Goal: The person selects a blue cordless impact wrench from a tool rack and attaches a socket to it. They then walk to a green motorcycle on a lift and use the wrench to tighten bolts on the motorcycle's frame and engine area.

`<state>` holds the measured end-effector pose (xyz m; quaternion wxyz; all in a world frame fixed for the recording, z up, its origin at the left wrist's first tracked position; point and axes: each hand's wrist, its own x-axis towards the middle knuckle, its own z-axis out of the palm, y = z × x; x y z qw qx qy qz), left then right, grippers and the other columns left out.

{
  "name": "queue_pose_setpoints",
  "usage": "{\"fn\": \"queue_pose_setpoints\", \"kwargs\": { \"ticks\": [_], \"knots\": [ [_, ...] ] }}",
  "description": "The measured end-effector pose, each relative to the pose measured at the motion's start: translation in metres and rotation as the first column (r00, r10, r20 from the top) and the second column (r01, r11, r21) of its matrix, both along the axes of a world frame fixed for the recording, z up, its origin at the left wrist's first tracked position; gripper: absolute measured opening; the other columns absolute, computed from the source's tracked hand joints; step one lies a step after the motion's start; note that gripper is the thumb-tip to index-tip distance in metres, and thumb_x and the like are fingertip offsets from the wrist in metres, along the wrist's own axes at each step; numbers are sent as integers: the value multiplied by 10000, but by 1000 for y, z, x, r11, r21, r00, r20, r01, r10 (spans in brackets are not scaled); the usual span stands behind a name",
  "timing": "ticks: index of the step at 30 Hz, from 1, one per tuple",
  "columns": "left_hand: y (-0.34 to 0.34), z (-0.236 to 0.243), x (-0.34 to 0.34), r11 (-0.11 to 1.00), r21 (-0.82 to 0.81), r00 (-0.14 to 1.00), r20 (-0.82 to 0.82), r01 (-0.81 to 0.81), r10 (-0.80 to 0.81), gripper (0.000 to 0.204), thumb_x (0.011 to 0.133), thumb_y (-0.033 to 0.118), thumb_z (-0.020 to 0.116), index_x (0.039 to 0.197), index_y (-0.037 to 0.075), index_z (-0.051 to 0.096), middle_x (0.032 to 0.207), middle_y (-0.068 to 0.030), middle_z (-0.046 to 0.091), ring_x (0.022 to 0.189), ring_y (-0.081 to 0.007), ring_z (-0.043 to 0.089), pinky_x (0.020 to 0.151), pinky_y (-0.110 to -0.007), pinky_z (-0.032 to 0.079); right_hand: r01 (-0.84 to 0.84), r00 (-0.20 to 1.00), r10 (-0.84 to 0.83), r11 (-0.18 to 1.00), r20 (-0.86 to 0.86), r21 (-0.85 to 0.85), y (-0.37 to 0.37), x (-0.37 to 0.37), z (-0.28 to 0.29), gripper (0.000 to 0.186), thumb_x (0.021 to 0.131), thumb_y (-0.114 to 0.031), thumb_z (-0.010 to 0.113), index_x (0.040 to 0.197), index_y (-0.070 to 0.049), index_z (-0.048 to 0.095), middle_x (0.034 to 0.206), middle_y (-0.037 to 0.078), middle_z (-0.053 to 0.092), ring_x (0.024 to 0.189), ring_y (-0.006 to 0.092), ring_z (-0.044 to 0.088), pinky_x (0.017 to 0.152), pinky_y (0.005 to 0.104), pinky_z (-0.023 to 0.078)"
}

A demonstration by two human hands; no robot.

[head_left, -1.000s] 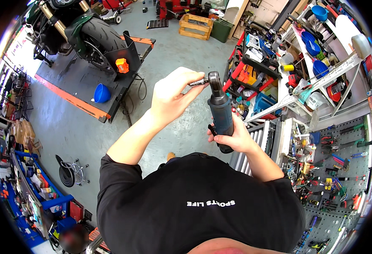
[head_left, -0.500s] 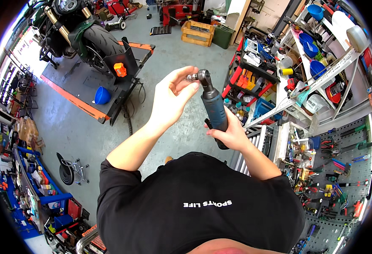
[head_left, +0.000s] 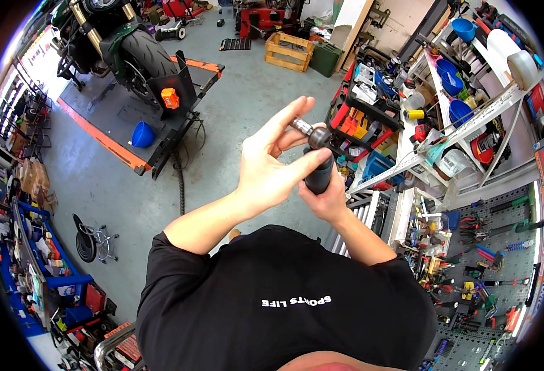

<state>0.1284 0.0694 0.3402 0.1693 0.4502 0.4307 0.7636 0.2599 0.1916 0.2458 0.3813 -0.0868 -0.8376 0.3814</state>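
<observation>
My right hand [head_left: 326,199] is wrapped round the dark grip of a cordless ratchet [head_left: 319,176], held up in front of my chest. Its rounded metal head [head_left: 319,137] carries a shiny socket piece [head_left: 301,126] that points up and to the left. My left hand [head_left: 266,164] is curled about that end: the thumb lies by the ratchet head, and the fingers pass behind the socket piece, partly hidden by it. Most of the tool's body is foreshortened and covered by my hands.
A motorcycle [head_left: 108,43] stands on a lift platform [head_left: 108,123] at the far left, with a blue bowl [head_left: 142,135] on it. A black stool [head_left: 86,241] is at left. To the right are a loaded tool cart [head_left: 371,111], white shelves [head_left: 408,159] and a pegboard of tools [head_left: 501,247].
The ratchet has come closer and tipped, so its head now faces up more toward me. My left hand has shifted right and down, its thumb moving to the ratchet head.
</observation>
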Motion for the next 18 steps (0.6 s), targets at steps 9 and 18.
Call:
{"fn": "queue_pose_setpoints", "kwargs": {
  "ticks": [9,18],
  "knots": [
    [2,-1,-7,998,66,995,-98,18,-12,866,872,-104,783,1604,-40,325,1564,-287,488,1257,-336,682,1058,-413,577,-52,998,52,999,-27,-13,3,-11,-7,421,817,-97,796,1157,0,568,848,152,726,701,331,746,654,402,572],
    [18,-65,-59,994,-56,941,331,99,-75,760,1105,404,545,1674,66,172,1556,-245,486,1308,-320,639,1168,-470,450,-278,897,438,452,-60,-848,-4,-16,20,510,842,37,759,1285,1,509,1064,169,728,900,228,760,819,351,605]
  ]
}}
